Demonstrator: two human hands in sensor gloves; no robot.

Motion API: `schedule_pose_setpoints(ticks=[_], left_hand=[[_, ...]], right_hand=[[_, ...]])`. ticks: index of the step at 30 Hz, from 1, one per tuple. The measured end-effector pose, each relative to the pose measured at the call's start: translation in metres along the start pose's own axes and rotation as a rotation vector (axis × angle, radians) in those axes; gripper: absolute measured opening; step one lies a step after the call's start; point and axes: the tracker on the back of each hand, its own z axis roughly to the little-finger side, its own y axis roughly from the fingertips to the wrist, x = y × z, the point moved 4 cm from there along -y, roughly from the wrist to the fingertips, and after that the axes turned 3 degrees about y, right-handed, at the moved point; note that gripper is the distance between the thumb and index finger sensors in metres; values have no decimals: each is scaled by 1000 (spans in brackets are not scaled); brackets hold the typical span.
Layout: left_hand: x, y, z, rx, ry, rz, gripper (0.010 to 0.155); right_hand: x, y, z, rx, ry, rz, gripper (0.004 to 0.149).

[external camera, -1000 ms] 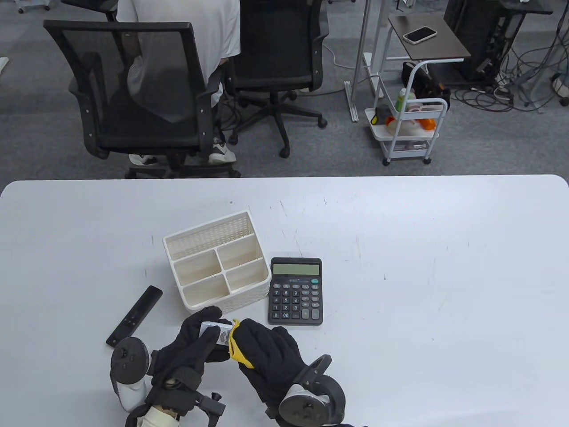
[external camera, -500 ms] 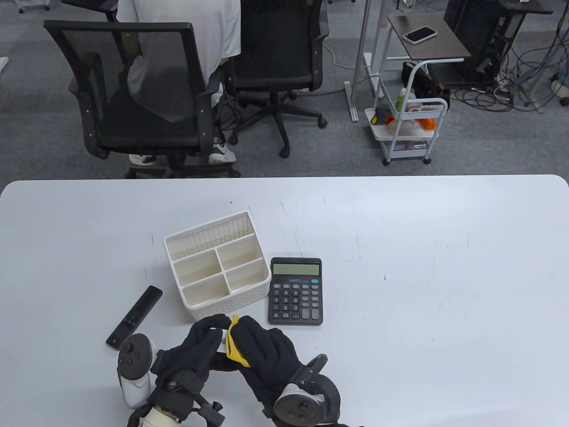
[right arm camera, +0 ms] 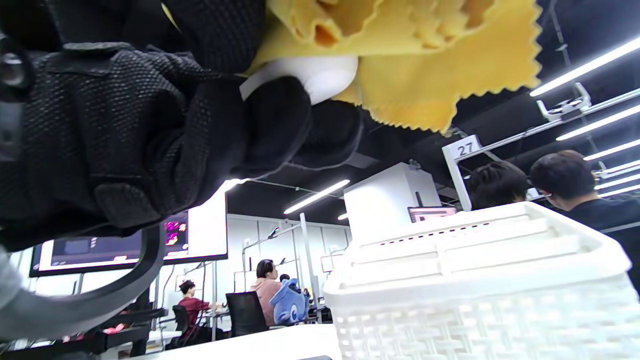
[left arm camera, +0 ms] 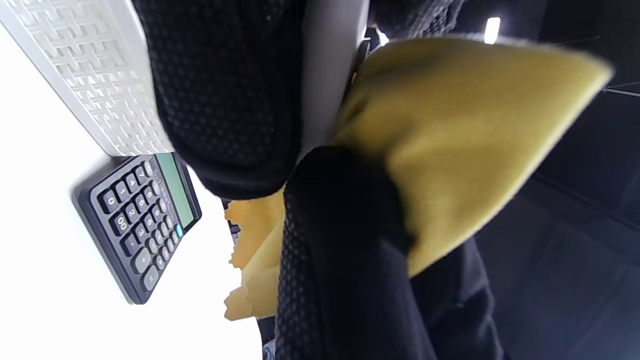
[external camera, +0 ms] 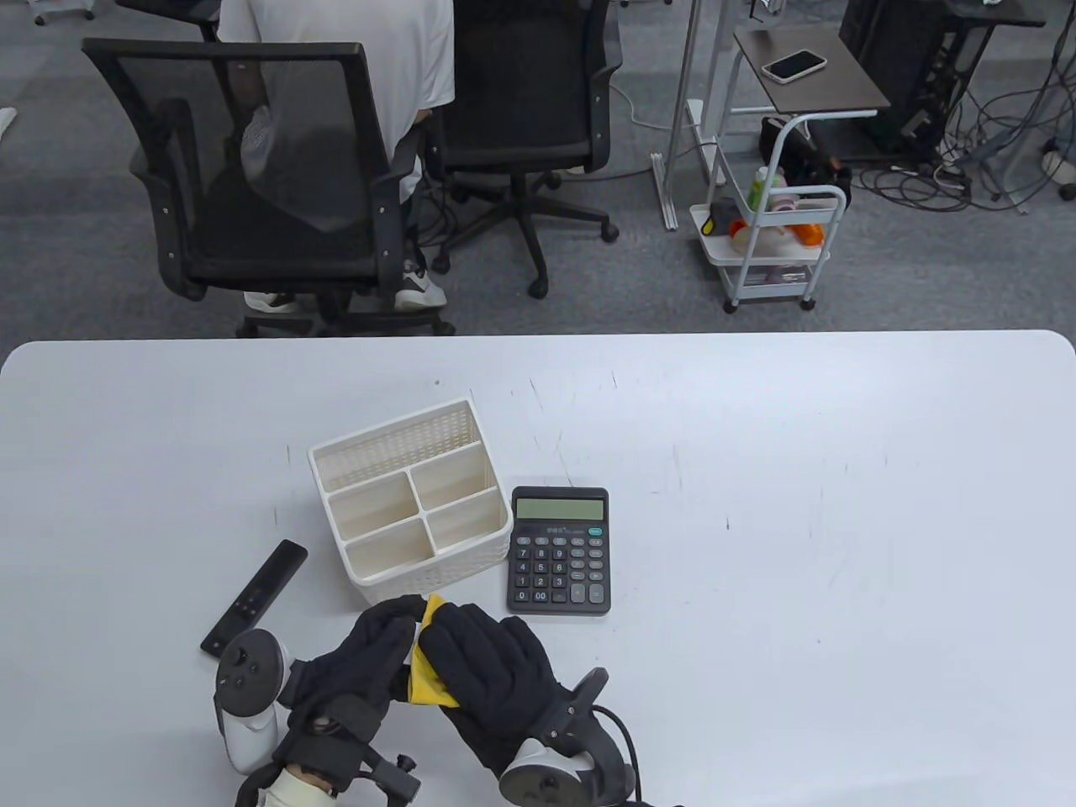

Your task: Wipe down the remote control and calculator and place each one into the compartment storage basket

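While both hands meet just in front of the basket, the left hand [external camera: 361,664] has its fingers [left arm camera: 225,100] curled round a small white remote control [right arm camera: 305,75], almost wholly hidden in the table view; only a pale slab shows between the gloves in the wrist views. Right hand [external camera: 487,672] has its fingers curled over a yellow cloth [external camera: 424,672], pressing it onto that white remote control. Key relation: the compartment storage basket [external camera: 496,538] stands directly beyond the joined fingertips, near wall just beside them, open compartments facing up. White remote's long axis cannot be read with certainty; it seems to run roughly away from the person, toward the basket. Left hand carries it, so left is the hand placed for the drop; judged move is a lift up and forward over the near rim, tipping the piece end-down. Black remote control [external camera: 255,597] lies flat on the tabletop [external camera: 756,504] left of the basket, long axis diagonal, near end close to the left wrist. Calculator [external camera: 559,551] lies flat just right of the basket, display end away, nearer the right hand. Neither is in the basket yet.
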Motion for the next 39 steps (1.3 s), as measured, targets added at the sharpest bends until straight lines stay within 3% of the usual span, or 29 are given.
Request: schedule_pose_setpoints(ticks=[8,22,27,33,39], left_hand=[[-4,0,2,-7,49,-35,45],[12,-4,-1,12,13,83,44],[11,-3,-3,31,47,72,43],[3,-2,-7,57,62,25,40],[-14,0,-30,172,-87,-81,39]], right_hand=[[1,5,-5,32,53,3,51],[5,2,12,-57,-12,17,53],[10,2,22,-132,-79,61,52],[14,7,49,-324,-269,89,50],[11,8,57,-352,-350,65,48]])
